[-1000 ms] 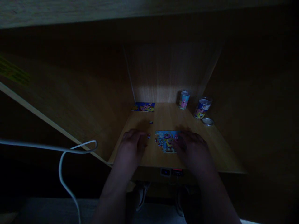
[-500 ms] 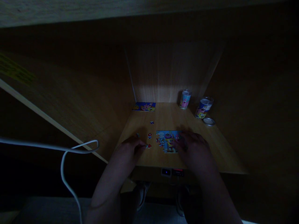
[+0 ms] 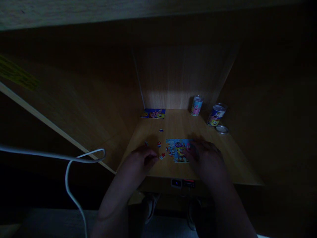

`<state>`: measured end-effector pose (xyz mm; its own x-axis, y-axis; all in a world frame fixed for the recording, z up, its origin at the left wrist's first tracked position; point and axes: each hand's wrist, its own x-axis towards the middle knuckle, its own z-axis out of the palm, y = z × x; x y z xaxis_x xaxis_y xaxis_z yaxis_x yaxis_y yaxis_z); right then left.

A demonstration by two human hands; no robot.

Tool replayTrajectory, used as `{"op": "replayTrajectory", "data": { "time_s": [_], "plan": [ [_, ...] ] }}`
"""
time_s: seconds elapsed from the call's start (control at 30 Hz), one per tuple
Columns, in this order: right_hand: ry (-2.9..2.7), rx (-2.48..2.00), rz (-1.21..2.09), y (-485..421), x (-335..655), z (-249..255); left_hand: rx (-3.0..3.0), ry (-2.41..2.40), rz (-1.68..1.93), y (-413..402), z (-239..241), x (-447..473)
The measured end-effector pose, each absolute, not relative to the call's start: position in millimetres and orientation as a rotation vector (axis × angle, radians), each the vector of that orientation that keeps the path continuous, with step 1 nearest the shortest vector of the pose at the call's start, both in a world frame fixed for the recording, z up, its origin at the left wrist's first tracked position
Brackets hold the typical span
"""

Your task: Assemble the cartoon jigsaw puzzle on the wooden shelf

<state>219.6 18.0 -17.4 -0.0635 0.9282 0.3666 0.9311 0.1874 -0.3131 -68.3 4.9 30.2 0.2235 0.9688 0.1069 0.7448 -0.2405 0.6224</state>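
A partly joined jigsaw puzzle (image 3: 180, 152) with a colourful cartoon picture lies on the desk, its lower left edge uneven. My left hand (image 3: 142, 160) pinches a small red and white puzzle piece (image 3: 162, 156) at its fingertips, just left of the joined part. Over the puzzle's right side rests my right hand (image 3: 206, 157), fingers stretched out and hiding that edge. Loose pieces lie near my left hand: one red and blue piece (image 3: 159, 144), one small piece (image 3: 161, 130) farther back, and one partly hidden piece (image 3: 146, 143) behind the fingers.
At the back left lies another cartoon puzzle (image 3: 155, 113). Two cartoon-printed cans (image 3: 196, 106) (image 3: 216, 115) stand at the back right, with a round metal lid (image 3: 222, 129) beside the nearer one. Wooden panels enclose the desk (image 3: 178, 170). A white cable (image 3: 71, 162) hangs at left.
My left hand has shifted slightly right, and the piece at its fingertips has moved closer to the joined puzzle and turned. My right hand has stayed in place.
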Motion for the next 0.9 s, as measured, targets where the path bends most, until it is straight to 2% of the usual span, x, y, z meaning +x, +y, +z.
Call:
{"op": "replayTrajectory", "data": {
  "time_s": [0.17,0.47,0.9],
  "plan": [
    [-1.990,-1.739,-0.021,18.2,219.6,-18.2,2.125,1.440,0.697,3.8,31.6,-56.8],
    [-1.990,-1.732,-0.004,18.2,220.2,-18.3,2.052,1.587,0.668,8.0,26.2,-49.5],
    [-1.990,-1.731,-0.012,17.3,219.1,-17.4,2.057,1.503,0.711,14.4,16.3,-38.9]
  ]
}}
